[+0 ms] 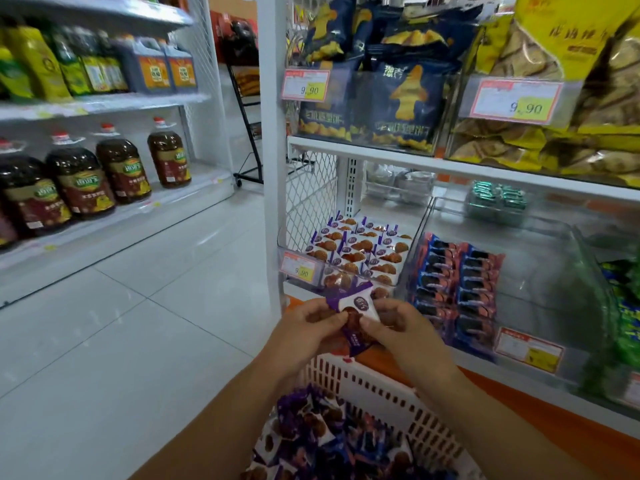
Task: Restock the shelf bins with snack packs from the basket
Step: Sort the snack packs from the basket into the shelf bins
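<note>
1. Left hand (304, 329): fingers (331, 318) curled, thumb and forefinger pinching the left edge of the snack pack.
2. Snack pack (360, 303): purple-and-white film sachet with a round brown cake inside, held between the two sets of fingers. Judged very light. The wrapper is slick and crinkly, and the contents are soft and easily crushed. Best held by the crimped end seals or flat edges, not squeezed across the middle.
3. Shelf bin (381, 282): clear-walled, just beyond and above the fingers. Matching purple packs lie in tidy rows, with room apparently left at the front.
4. Basket (374, 386): white and slatted, directly below the fingers. Loose purple packs (311, 434) are heaped inside.
5. Right hand (398, 329): fingers (372, 329) curled, with the thumb tip pressing the pack's right edge against the forefinger. The remaining fingers are tucked behind, and I cannot tell if they touch the pack.
6. Neighbouring bin of blue-and-pink packs (457, 278): to the right of the fingers, apart from them.
</note>
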The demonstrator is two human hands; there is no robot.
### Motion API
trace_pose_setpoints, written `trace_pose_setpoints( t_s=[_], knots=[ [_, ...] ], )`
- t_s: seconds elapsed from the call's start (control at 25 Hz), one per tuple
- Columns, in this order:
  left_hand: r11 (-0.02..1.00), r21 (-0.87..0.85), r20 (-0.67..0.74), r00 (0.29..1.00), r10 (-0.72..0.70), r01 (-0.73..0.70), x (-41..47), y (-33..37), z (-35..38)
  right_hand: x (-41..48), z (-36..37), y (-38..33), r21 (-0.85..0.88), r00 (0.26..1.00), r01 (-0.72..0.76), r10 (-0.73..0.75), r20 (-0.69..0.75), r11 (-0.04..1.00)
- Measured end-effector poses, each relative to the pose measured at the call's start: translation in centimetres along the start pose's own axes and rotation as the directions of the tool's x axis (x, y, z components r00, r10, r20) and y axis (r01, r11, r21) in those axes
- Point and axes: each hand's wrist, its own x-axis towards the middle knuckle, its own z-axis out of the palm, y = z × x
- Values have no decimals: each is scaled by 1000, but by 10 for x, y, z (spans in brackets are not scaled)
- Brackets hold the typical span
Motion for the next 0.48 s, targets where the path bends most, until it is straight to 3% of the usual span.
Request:
trace_pose_setpoints(
  t_s=[0.04,0.12,0.2,0.24,0.28,0.36,0.48],
  knots=[
    [998,41,-26,998,49,-48,9,5,-2,12,-1,-13,-64,998,56,-58,-24,996],
    [911,372,-91,970,227,-179,25,11,-7,40,-12,-45,-194,984,158,-170,-46,968],
    [583,778,-60,895,442,-236,48,14,-23,94,-27,-74,-331,970,197,-233,-74,923],
    [429,877,-23,873,487,-216,62,12,-33,129,-32,-85,-403,969,183,-234,-81,897],
    [328,927,1,873,488,-184,74,10,-43,163,-36,-92,-468,972,151,-218,-91,871],
    [220,965,28,896,444,-139,92,7,-58,226,-35,-95,-542,973,95,-193,-128,835],
    [207,968,54,922,382,-143,105,4,-69,300,-21,-86,-631,973,43,-176,-151,774]
  ],
)
